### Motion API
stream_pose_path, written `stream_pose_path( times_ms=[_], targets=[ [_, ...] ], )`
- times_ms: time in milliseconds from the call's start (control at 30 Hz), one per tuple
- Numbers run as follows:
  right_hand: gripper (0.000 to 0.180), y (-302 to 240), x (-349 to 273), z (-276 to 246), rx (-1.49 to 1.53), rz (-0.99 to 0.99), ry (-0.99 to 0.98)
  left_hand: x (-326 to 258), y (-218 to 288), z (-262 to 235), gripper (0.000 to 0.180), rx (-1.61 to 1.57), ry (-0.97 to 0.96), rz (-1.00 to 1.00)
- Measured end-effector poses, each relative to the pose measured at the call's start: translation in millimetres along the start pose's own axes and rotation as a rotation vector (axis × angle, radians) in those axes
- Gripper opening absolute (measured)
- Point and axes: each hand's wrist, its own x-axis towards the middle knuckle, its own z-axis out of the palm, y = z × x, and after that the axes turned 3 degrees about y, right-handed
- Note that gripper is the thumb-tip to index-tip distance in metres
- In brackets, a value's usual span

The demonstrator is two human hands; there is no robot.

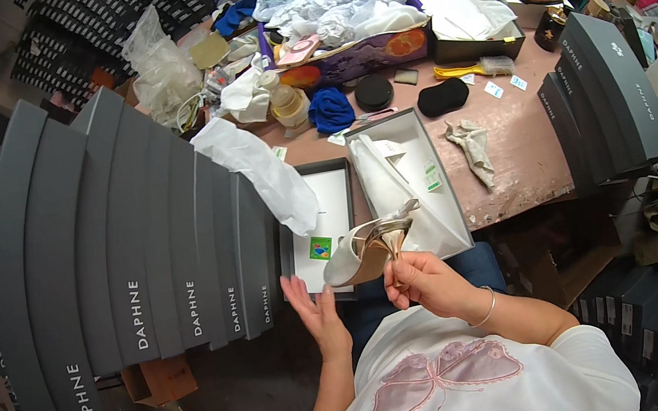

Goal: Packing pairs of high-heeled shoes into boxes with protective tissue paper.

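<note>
1. The person's right hand (pixel 420 282) pinches the heel of a pale shoe (pixel 345 265) between thumb and fingertips; its other fingers curl inward. The shoe is raised, tilted, toe toward the left, in front of the near ends of two boxes.
2. The left hand (pixel 322 318) is upright and open, thumb apart from the fingers, with a gap between it and the toe. Its fingertips overlap the near left corner of a shallow tray (pixel 333 192); whether they touch it, one cannot tell.
3. Just right of the tray, the long rim of an open box (pixel 451 194) reaches toward the table's front edge. Bare tabletop (pixel 528 172) shows between a crumpled rag (pixel 472 151) and the right-hand box stack (pixel 606 89).
4. On the left, a row of grey boxes (pixel 122 240) stands close by the tray, leaving a narrow side for the left arm.
5. White paper (pixel 268 176) hides the tray's upper left part; a green packet (pixel 320 248) shows inside. The shoe and right hand cover the open box's near left corner.
6. The outermost left boxes are cut off by the dark rim of the view. The right hand's innermost fingertips are hard to make out.
</note>
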Motion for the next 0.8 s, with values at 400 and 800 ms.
stream_pose_path(
  times_ms=[400,800],
  targets=[
    [0.019,-17,7,48,-0.683,-0.147,-0.230,20,61,-30,0.034,0.108,-0.274,0.128],
    [0.015,-5,4,10,-1.918,-0.737,-0.380,18,10,-11,0.061,-0.675,-0.620,-0.921]
  ],
)
